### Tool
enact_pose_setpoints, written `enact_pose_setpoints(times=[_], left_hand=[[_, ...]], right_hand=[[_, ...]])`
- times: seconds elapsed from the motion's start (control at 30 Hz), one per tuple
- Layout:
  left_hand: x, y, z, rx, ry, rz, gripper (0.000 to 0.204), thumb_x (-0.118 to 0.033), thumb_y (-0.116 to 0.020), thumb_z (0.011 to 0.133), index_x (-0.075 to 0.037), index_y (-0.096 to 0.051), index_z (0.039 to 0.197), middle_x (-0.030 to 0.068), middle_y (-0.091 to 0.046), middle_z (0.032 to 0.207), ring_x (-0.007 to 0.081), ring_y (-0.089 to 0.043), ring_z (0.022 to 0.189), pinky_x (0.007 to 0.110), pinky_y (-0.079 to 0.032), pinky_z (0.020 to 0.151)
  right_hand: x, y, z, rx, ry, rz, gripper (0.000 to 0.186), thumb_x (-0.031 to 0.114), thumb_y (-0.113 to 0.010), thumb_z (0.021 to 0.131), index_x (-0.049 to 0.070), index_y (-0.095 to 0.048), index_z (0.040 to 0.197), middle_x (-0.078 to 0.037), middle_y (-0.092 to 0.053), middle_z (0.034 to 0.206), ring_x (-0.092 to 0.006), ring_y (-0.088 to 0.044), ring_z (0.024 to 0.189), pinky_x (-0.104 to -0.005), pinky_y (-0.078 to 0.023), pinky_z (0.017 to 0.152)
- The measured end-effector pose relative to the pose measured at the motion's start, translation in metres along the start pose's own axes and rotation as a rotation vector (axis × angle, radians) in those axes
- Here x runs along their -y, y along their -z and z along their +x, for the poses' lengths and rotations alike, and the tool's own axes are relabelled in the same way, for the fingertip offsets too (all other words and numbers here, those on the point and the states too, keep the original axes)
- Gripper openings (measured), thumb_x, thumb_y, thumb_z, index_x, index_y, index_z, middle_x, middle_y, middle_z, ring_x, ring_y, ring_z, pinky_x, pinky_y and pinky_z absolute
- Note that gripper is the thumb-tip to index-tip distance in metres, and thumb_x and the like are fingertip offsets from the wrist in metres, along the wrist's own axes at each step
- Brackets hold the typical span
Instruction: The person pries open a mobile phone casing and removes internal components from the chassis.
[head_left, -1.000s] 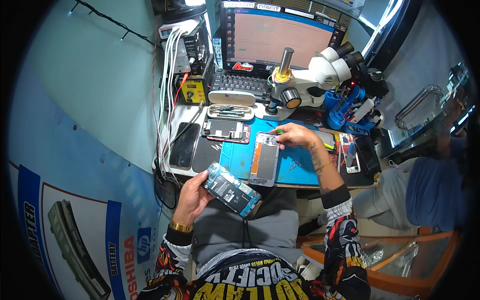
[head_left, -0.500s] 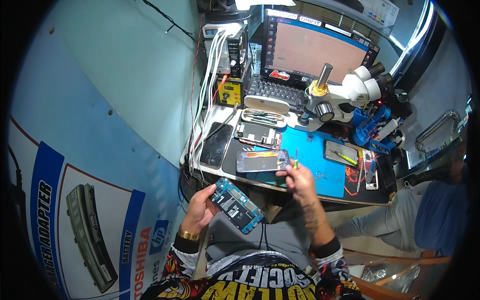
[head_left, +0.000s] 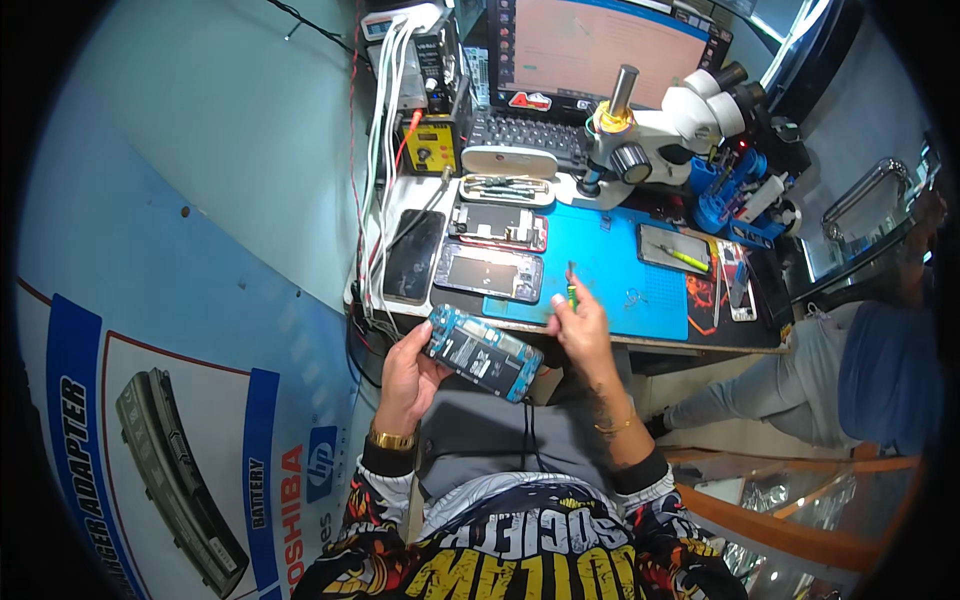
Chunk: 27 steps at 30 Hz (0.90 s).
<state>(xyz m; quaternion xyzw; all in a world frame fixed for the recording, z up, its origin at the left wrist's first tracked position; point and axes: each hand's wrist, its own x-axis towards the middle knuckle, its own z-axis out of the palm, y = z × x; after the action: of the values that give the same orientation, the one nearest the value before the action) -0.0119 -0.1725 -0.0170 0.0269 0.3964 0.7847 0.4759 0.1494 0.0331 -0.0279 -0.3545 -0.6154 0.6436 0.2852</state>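
Observation:
An opened phone [head_left: 484,355], its blue circuit board and black battery exposed, is held at a tilt by my left hand [head_left: 405,378]. The fingers grip its left end, above my lap and in front of the bench edge. My right hand [head_left: 584,330] is closed around a thin tool with a green handle [head_left: 572,292]; its tip points away over the blue mat, its exact kind too small to tell. Beyond the opened phone, a dark phone frame [head_left: 490,273] lies on the bench, touched by neither hand.
Behind the frame lie another opened phone [head_left: 498,228] and a tool case [head_left: 506,190]; a dark phone [head_left: 414,255] is at left. A microscope [head_left: 632,160] stands on the blue mat [head_left: 590,235]. White cables [head_left: 385,150] hang at left. Another person's leg [head_left: 760,390] shows at right.
My right hand has set the phone frame down on the bench and let go, keeping the green-handled tool. My left hand has brought the opened phone up, nearer the bench edge.

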Motion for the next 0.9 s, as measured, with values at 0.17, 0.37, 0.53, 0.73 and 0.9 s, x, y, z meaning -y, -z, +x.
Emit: enact_pose_setpoints(times=[0.17,0.37,0.53,0.73,0.9], left_hand=[[0.019,-0.015,0.009,0.101,-0.073,-0.011,0.033,-0.026,-0.052,0.110,-0.002,-0.062,0.129,0.0096,-0.073,0.121,0.0204,-0.071,0.109,0.042,-0.059,0.093],[0.041,-0.042,0.011,0.246,-0.051,-0.079,0.043,-0.035,-0.053,0.110,-0.002,-0.056,0.137,0.0109,-0.068,0.131,0.0238,-0.067,0.119,0.047,-0.054,0.104],[0.064,-0.065,0.009,0.361,-0.095,-0.124,0.066,-0.055,-0.045,0.108,-0.004,-0.043,0.150,0.0160,-0.056,0.147,0.0297,-0.057,0.132,0.053,-0.047,0.112],[0.073,-0.089,0.014,0.423,-0.012,-0.345,0.080,-0.067,-0.028,0.107,-0.005,-0.035,0.157,0.0204,-0.051,0.151,0.0342,-0.056,0.134,0.050,-0.056,0.104],[0.076,-0.088,0.026,0.450,0.050,-0.293,0.077,-0.065,-0.022,0.108,-0.007,-0.036,0.157,0.0220,-0.052,0.150,0.0366,-0.057,0.132,0.054,-0.054,0.105]], right_hand=[[0.028,0.040,-0.054,0.149,-0.147,0.006,0.035,0.028,-0.067,0.105,-0.001,-0.070,0.124,0.010,-0.050,0.067,0.0000,-0.039,0.055,-0.0221,-0.027,0.049],[0.019,0.033,-0.096,0.011,-0.354,0.504,0.014,0.021,-0.070,0.102,0.009,-0.064,0.104,0.005,-0.059,0.070,-0.0012,-0.046,0.053,-0.0182,-0.029,0.046],[0.009,0.022,-0.112,0.114,-0.380,0.598,0.010,0.021,-0.064,0.105,0.013,-0.059,0.100,-0.004,-0.069,0.079,-0.0021,-0.038,0.047,-0.0195,-0.029,0.045],[0.007,0.000,-0.119,0.138,-0.332,0.605,0.014,0.023,-0.061,0.107,0.009,-0.060,0.106,-0.005,-0.070,0.081,-0.0017,-0.037,0.047,-0.0206,-0.028,0.046],[0.003,0.013,-0.121,0.138,-0.341,0.595,0.016,0.022,-0.061,0.107,0.007,-0.061,0.109,-0.005,-0.070,0.080,-0.0015,-0.036,0.047,-0.0208,-0.026,0.045]])
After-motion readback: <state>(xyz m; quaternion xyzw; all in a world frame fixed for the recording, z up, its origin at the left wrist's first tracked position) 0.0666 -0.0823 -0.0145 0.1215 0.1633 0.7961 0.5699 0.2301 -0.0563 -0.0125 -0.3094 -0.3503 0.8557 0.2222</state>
